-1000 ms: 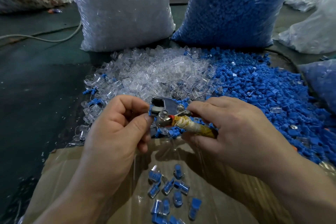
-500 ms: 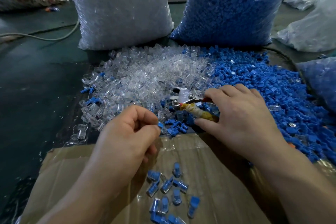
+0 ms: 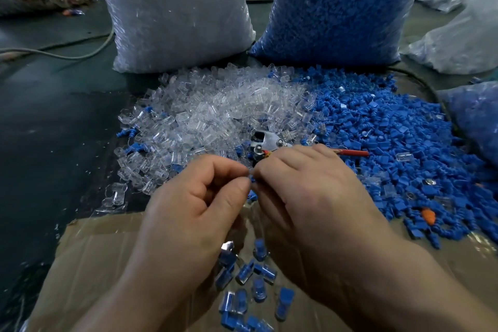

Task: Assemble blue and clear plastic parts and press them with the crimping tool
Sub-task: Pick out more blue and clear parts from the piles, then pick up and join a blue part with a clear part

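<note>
1. Your left hand (image 3: 194, 205) and right hand (image 3: 310, 197) are meeting fingertip to fingertip, both pinching one small blue part (image 3: 252, 178) between them.
2. The crimping tool (image 3: 265, 144) is lying just beyond your right hand, at the seam where the clear parts pile (image 3: 215, 110) is touching the blue parts pile (image 3: 390, 143); its red handle (image 3: 353, 153) is pointing right.
3. Assembled blue-and-clear pieces (image 3: 256, 277) are lying on the cardboard (image 3: 89, 264) under your wrists.
</note>
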{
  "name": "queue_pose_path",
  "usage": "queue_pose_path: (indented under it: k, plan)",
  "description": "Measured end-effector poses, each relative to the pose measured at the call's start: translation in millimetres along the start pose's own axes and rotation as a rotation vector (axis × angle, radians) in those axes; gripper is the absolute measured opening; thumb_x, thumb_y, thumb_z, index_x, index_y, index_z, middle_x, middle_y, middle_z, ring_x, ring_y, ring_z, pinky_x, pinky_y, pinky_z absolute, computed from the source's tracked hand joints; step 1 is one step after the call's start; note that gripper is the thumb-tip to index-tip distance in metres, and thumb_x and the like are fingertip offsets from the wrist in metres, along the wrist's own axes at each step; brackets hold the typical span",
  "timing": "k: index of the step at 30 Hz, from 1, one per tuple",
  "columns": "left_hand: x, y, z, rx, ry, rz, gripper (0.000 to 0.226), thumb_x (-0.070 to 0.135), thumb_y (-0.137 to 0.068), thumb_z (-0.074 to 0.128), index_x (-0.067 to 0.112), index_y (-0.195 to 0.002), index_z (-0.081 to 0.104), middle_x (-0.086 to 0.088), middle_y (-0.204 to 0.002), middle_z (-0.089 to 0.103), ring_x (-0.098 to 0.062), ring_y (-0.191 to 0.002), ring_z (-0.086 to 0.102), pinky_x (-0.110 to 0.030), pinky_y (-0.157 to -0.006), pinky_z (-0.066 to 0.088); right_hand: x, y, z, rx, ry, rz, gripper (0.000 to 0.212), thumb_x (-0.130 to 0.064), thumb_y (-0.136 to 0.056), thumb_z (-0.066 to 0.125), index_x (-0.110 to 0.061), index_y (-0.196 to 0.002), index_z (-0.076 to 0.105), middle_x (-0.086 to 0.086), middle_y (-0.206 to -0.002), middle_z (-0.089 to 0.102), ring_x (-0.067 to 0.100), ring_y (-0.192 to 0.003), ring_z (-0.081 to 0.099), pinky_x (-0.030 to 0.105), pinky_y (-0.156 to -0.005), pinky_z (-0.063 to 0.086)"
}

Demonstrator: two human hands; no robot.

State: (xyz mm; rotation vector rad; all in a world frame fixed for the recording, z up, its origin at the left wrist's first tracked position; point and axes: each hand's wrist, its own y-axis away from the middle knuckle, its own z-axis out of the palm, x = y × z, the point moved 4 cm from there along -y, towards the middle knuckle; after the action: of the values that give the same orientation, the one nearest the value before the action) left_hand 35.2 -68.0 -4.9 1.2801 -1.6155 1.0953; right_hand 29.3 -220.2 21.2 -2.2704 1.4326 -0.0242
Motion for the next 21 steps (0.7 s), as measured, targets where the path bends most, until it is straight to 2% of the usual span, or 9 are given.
queue_pose_path:
  k: [2,5,8,10,13,15,16,18,21]
  plan:
    - [4,0,-3,0.006,0.078,-0.01,0.017,0.053,-0.092,0.06,0.04,-0.093,0.071,0.004,-0.073,0.072,-0.011,-0.055,0.068,-0.022,-0.047,0.055,2,1,-2,0.016,-0.039,0.015,0.016,-0.026,-0.098,0.049,-0.021,-0.091,0.062,-0.007,-0.08,0.058,0.016,-0.073,0.053,0.037,-0.073,0.044]
    - [-1,-2,-3,-0.074,0.113,-0.134,0.035,0.063,-0.077,0.054,0.033,-0.087,0.07,-0.002,-0.063,0.068,-0.012,-0.051,0.065,-0.019,-0.046,0.049,-4,1,-4,0.016,-0.055,-0.005,0.022,-0.028,-0.099,0.044,-0.019,-0.088,0.062,-0.005,-0.08,0.057,0.016,-0.074,0.052,0.038,-0.071,0.044]
    - [-5,-2,-1,-0.178,0.09,-0.15,0.038,0.064,-0.083,0.052,0.03,-0.077,0.067,0.0,-0.054,0.062,-0.008,-0.045,0.057,-0.016,-0.042,0.043,-9,1,-3,-0.031,-0.134,0.009,0.028,-0.031,-0.097,0.04,-0.019,-0.079,0.058,-0.006,-0.075,0.054,0.016,-0.072,0.049,0.036,-0.067,0.041]
    - [0,-2,-1,-0.21,0.086,-0.049,0.033,0.064,-0.091,0.058,0.034,-0.081,0.067,0.004,-0.055,0.061,-0.005,-0.047,0.054,-0.018,-0.043,0.042,-4,2,-2,-0.082,-0.391,0.213,0.027,-0.034,-0.09,0.043,-0.019,-0.069,0.052,-0.009,-0.064,0.051,0.009,-0.063,0.047,0.034,-0.058,0.039]
    - [12,0,0,-0.275,-0.016,0.187,0.016,0.049,-0.088,0.059,0.038,-0.096,0.067,0.01,-0.074,0.068,-0.005,-0.061,0.063,-0.018,-0.053,0.049,2,8,7,-0.296,-1.101,0.628,0.022,-0.031,-0.074,0.048,-0.019,-0.056,0.053,-0.006,-0.052,0.048,0.012,-0.051,0.043,0.032,-0.049,0.036]
    - [17,1,-3,-0.308,-0.072,0.267,0.017,0.044,-0.088,0.06,0.037,-0.102,0.067,0.013,-0.085,0.07,-0.008,-0.072,0.068,-0.015,-0.06,0.05,2,10,5,-0.4,-1.261,0.718,0.021,-0.028,-0.071,0.05,-0.02,-0.053,0.057,-0.003,-0.049,0.05,0.013,-0.047,0.044,0.027,-0.044,0.036]
    - [17,0,-7,-0.322,-0.11,0.266,0.018,0.045,-0.087,0.061,0.038,-0.103,0.067,0.014,-0.088,0.07,-0.008,-0.075,0.068,-0.014,-0.061,0.051,5,10,3,-0.417,-1.152,0.683,0.022,-0.029,-0.073,0.052,-0.019,-0.055,0.058,-0.003,-0.049,0.051,0.013,-0.046,0.045,0.029,-0.044,0.038]
    - [14,-5,-14,-0.341,-0.244,0.24,0.021,0.05,-0.082,0.061,0.04,-0.099,0.067,0.016,-0.09,0.069,-0.008,-0.078,0.068,-0.015,-0.062,0.051,10,8,-3,-0.403,-0.668,0.498,0.023,-0.037,-0.082,0.054,-0.017,-0.07,0.058,-0.003,-0.059,0.059,0.013,-0.051,0.052,0.038,-0.049,0.046]
    - [4,-9,-19,-0.387,-0.498,0.195,0.02,0.051,-0.077,0.062,0.044,-0.096,0.064,0.025,-0.086,0.067,-0.001,-0.075,0.065,-0.016,-0.063,0.049,7,10,-6,-0.417,-0.139,0.246,0.021,-0.048,-0.088,0.045,-0.029,-0.085,0.053,-0.01,-0.078,0.059,0.01,-0.071,0.055,0.039,-0.064,0.05]
